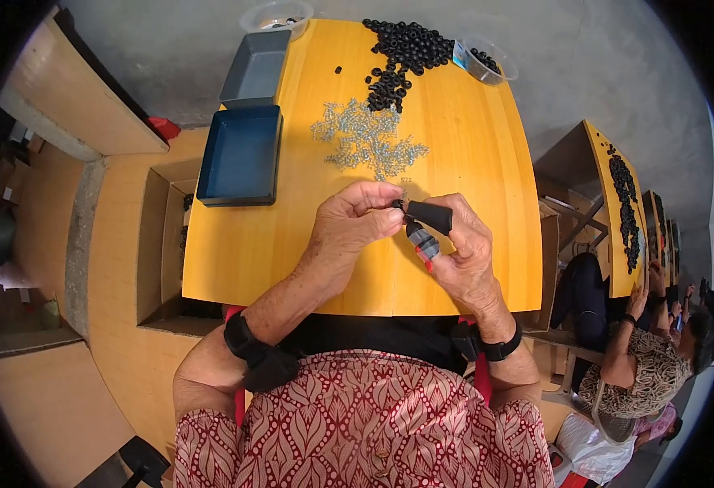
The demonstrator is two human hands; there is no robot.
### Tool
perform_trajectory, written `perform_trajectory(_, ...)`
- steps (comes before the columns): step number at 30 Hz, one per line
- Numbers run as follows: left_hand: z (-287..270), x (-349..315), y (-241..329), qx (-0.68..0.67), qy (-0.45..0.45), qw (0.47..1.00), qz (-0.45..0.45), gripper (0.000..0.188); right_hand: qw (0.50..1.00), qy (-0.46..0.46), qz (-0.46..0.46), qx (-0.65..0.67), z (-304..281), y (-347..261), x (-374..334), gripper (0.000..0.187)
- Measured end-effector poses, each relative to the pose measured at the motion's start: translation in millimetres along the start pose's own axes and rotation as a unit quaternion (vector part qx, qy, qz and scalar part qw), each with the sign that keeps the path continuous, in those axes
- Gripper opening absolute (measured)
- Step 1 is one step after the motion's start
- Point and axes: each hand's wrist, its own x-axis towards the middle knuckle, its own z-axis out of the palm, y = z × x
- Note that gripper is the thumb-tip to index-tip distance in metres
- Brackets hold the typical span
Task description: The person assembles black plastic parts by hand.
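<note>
Above the near half of the yellow table, my left hand (353, 218) pinches a small black ring-like part (398, 205) between thumb and fingertips. My right hand (468, 256) meets it from the right, its index finger in a black sleeve (432, 216) and its thumb in a dark grey wrap (424, 240). Those two fingertips close together at the part; what they grip is too small to make out. Just beyond my hands lies a scattered pile of tiny silvery metal pieces (369, 134). Farther back is a heap of black ring-like parts (410, 47).
A dark blue tray (239, 154) and a grey tray (255, 69) line the left edge of the table (471, 163). Clear plastic bowls stand at the back left (276, 15) and back right (499, 65). An open cardboard box (155, 244) sits at left. Other people (642, 358) work at right.
</note>
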Motion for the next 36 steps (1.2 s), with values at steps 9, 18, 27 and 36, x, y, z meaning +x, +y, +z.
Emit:
perform_trajectory(9, 1.1, 0.7, -4.5, 0.068, 0.012, 0.996, 0.056, 0.027, 0.999, 0.003, 0.033, -0.01, 3.0, 0.4, -1.1, 0.035)
perform_trajectory(18, -0.5, 1.6, -2.4, 0.044, 0.006, 0.998, 0.044, 0.025, 0.999, 0.0, 0.029, -0.013, 7.9, -2.2, 1.0, 0.034)
perform_trajectory(27, -1.3, 1.9, -4.2, 0.041, 0.005, 0.999, 0.035, 0.026, 0.999, 0.002, 0.007, -0.046, 6.9, 2.0, -1.0, 0.038)
perform_trajectory(36, 2.0, 2.3, -4.1, 0.049, 0.023, 0.997, 0.045, 0.024, 0.998, 0.031, 0.056, -0.002, 7.5, 5.4, -3.7, 0.032)
